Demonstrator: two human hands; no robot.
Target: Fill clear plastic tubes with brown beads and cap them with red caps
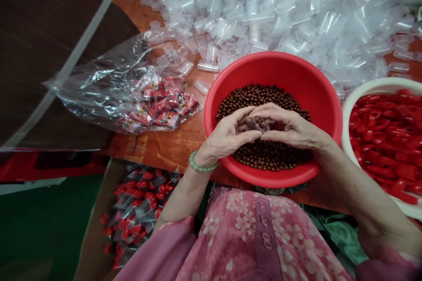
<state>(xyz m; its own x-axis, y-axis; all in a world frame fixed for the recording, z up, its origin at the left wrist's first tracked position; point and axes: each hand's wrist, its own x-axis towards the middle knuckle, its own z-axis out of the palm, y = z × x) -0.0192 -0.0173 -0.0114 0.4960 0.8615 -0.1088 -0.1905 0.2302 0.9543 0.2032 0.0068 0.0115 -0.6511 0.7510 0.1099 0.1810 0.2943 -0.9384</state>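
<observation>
Both my left hand (232,134) and my right hand (285,127) are closed around one small clear plastic tube (255,128). A few brown balls show at the tube's open mouth. My thumbs meet at its near side, and the fingers hide most of it. Below my hands, a red basin (325,96) holds a heap of shiny brown balls (263,96), higher toward the left and front. A green bead bracelet circles my left wrist.
A clear bag of red packets (165,101) lies left of the basin. Behind is a large pile of clear tubes (263,13). A white basin (347,136) of red plastic parts stands at right. Below the table's left edge, a cardboard box (94,224) holds red-capped tubes.
</observation>
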